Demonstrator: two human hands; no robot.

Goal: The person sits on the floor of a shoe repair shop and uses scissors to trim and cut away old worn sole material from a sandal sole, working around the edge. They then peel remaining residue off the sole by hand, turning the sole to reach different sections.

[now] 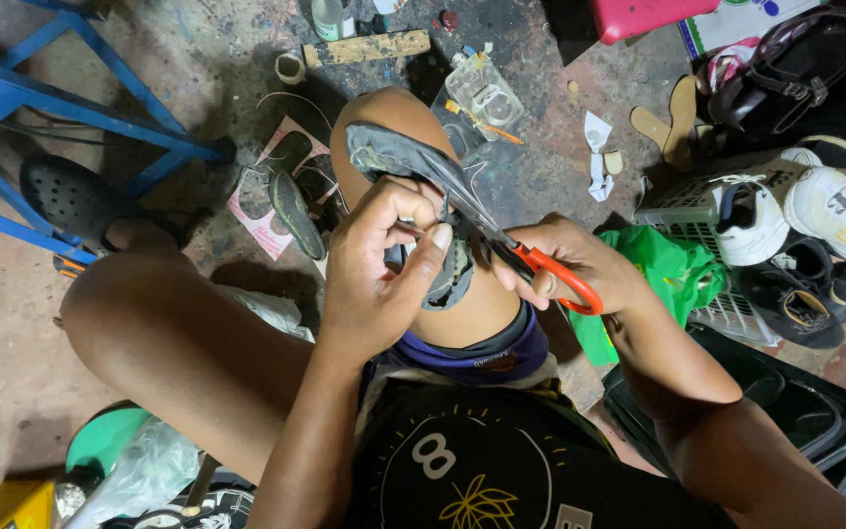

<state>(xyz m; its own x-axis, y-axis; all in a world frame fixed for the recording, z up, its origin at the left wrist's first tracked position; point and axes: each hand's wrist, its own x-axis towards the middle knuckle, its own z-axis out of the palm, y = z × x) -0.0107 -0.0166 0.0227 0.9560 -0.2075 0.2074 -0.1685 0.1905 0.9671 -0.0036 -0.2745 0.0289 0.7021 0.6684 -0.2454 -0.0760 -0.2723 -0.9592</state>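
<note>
Only the head view to go on, looking straight down at my lap. My left hand (379, 269) is curled tight around a worn grey shoe sole (394, 157), thumb pressed on top and fingers wrapped under it, pinning the piece against my right knee (384, 108). The sole sticks out past the knuckles toward the top of the frame and curves down under the hand, where a ragged bit of it shows between thumb and palm.

My right hand (580, 264) has its fingers through the orange handles of a pair of scissors (526, 257). The grip is closed around the handles and the blades run up-left along the sole's edge, touching it. I can't tell how far apart the blades are because they overlap the sole.

Stuff around: a blue metal frame (61, 108) at the left with a black perforated clog (75, 196) under it, and another dark sole (296, 211) lying on a pink paper scrap on the floor just left of the knee. A clear plastic container (482, 93) sits beyond the knee. On the right there's a green plastic bag (673, 269), white sneakers (805, 206) piled on a white basket (682, 211), and a black sandal (795, 64) up in the corner.
</note>
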